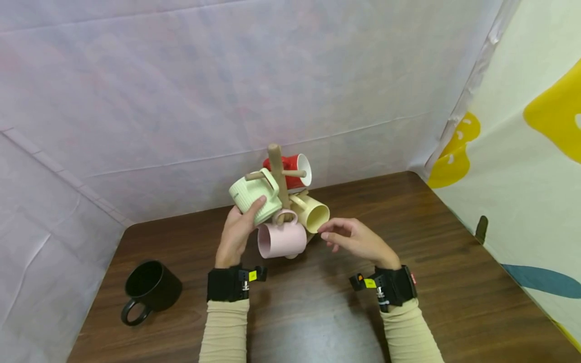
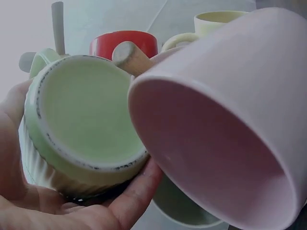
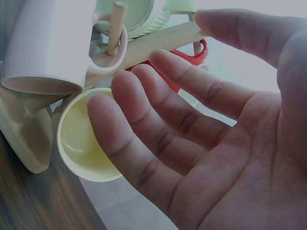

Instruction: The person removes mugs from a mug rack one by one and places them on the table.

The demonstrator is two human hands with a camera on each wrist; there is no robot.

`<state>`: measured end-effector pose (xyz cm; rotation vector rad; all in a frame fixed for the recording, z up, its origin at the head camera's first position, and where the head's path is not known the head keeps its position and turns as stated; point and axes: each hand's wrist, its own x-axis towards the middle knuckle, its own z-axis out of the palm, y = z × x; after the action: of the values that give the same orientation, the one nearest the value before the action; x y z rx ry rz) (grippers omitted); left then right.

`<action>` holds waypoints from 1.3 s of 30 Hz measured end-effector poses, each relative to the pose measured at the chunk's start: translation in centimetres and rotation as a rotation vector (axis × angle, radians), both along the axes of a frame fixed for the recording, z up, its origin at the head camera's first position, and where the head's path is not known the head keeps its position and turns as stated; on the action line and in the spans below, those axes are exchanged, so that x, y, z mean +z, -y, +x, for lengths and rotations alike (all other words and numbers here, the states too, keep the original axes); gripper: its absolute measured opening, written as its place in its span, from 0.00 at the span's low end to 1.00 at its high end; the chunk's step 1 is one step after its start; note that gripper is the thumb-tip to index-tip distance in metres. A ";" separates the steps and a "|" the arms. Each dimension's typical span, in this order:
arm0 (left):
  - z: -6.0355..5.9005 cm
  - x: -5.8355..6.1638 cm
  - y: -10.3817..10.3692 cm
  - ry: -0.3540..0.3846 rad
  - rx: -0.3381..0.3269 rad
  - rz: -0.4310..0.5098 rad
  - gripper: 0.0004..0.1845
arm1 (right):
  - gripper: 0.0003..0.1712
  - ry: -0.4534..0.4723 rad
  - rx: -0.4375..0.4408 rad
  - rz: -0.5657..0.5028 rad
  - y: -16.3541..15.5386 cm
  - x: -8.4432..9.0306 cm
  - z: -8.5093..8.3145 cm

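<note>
A ribbed light green mug (image 1: 252, 197) is gripped by my left hand (image 1: 236, 233), thumb on its side and fingers beneath. Its base faces the left wrist camera. In the head view, the mug's handle overlaps an upper peg of the wooden mug tree (image 1: 275, 157). My right hand (image 1: 356, 241) is held loosely, fingertips close to the rim of a pale yellow mug (image 1: 316, 214). Nothing lies in the right palm. Just below the green mug, a pink mug (image 1: 285, 240) hangs on its side with a peg (image 3: 116, 28) through its handle.
Behind the tree's post is a red mug (image 1: 290, 162) with a white inside. A black mug (image 1: 162, 288) stands at the left of the brown wooden table (image 1: 313, 327). Pale cloth walls (image 1: 181, 101) rise behind and at the sides.
</note>
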<state>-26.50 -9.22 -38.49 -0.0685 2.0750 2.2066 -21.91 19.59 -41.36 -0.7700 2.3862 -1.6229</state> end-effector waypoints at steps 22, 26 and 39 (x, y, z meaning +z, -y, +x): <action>0.2 0.1 0.2 -0.006 0.080 -0.101 0.38 | 0.13 0.018 -0.006 0.024 0.3 0.0 0.1; 0.3 0.2 0.3 -0.003 0.085 -0.105 0.37 | 0.12 0.031 -0.002 0.020 0.4 -0.1 0.1; 0.4 0.3 0.5 -0.016 0.084 -0.091 0.34 | 0.12 0.026 0.001 0.028 0.4 0.0 0.2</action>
<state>-26.09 -9.70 -38.21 -0.1490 2.2189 2.1646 -21.69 19.14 -41.36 -0.7399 2.3848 -1.5865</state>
